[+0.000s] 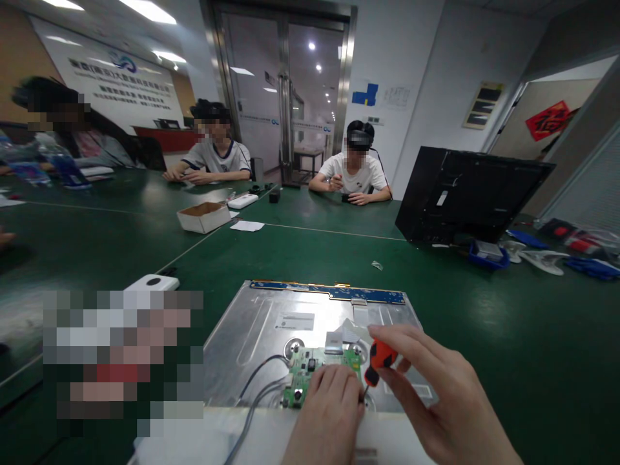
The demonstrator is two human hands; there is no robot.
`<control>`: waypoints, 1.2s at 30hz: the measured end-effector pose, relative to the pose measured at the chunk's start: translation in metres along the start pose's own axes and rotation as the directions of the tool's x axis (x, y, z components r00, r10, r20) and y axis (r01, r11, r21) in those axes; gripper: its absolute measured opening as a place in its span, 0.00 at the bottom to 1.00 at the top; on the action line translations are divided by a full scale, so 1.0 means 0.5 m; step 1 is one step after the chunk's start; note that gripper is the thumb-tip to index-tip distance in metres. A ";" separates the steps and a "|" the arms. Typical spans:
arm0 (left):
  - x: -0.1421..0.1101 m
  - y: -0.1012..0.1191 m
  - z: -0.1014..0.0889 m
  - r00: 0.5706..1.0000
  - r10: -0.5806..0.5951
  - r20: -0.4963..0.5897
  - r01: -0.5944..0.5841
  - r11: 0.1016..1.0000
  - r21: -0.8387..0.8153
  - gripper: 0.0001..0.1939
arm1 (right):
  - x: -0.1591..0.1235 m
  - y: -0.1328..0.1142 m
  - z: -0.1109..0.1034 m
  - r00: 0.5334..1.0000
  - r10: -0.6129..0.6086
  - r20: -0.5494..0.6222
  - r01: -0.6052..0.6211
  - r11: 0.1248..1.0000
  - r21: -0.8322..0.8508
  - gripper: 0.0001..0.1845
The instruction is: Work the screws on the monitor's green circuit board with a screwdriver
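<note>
A green circuit board (303, 371) lies on the metal back of a flat display panel (256, 361). My left hand (332, 403) rests on the board's lower right part, its fingers bent and pressed together against it; the fingertips are partly hidden. Between the thumb and fingers of my right hand (436, 387) is a short, red and black screwdriver (380, 358). Its shaft slants down to the board's right corner, beside my left fingers. Whether the tip sits in a screw I cannot make out. Grey cables (256, 407) run from the board's left side.
A black monitor (469, 194) stands at the right, near a blue tray (489, 255) of small parts. An open cardboard box (203, 218) and a white device (152, 283) are on the green table (310, 252). Several people sit across and to the left.
</note>
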State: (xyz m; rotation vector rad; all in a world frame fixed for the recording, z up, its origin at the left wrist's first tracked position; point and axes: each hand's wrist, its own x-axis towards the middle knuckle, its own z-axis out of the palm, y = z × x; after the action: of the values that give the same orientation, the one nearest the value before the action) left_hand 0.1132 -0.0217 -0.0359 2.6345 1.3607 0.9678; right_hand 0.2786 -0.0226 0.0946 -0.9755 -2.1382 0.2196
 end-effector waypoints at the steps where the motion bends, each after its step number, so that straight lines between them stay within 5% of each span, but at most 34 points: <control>1: 0.000 -0.001 0.003 1.000 0.002 -0.008 -0.002 1.000 -0.002 0.15 | -0.001 -0.001 0.001 1.000 0.006 0.007 -0.006 1.000 -0.002 0.25; 25: 0.001 -0.002 0.003 1.000 0.006 -0.005 -0.005 0.998 0.069 0.12 | 0.003 0.003 0.007 1.000 0.006 0.026 -0.004 0.998 -0.063 0.21; 36: 0.000 -0.003 0.008 1.000 0.013 -0.013 -0.012 1.000 0.020 0.15 | -0.003 0.002 0.005 0.997 0.043 0.058 -0.043 0.999 0.002 0.27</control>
State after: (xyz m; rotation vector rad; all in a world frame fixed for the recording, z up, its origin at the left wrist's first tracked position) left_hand 0.1141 -0.0198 -0.0397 2.6588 1.3652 0.9802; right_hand 0.2781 -0.0227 0.0917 -1.0257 -2.1698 0.2747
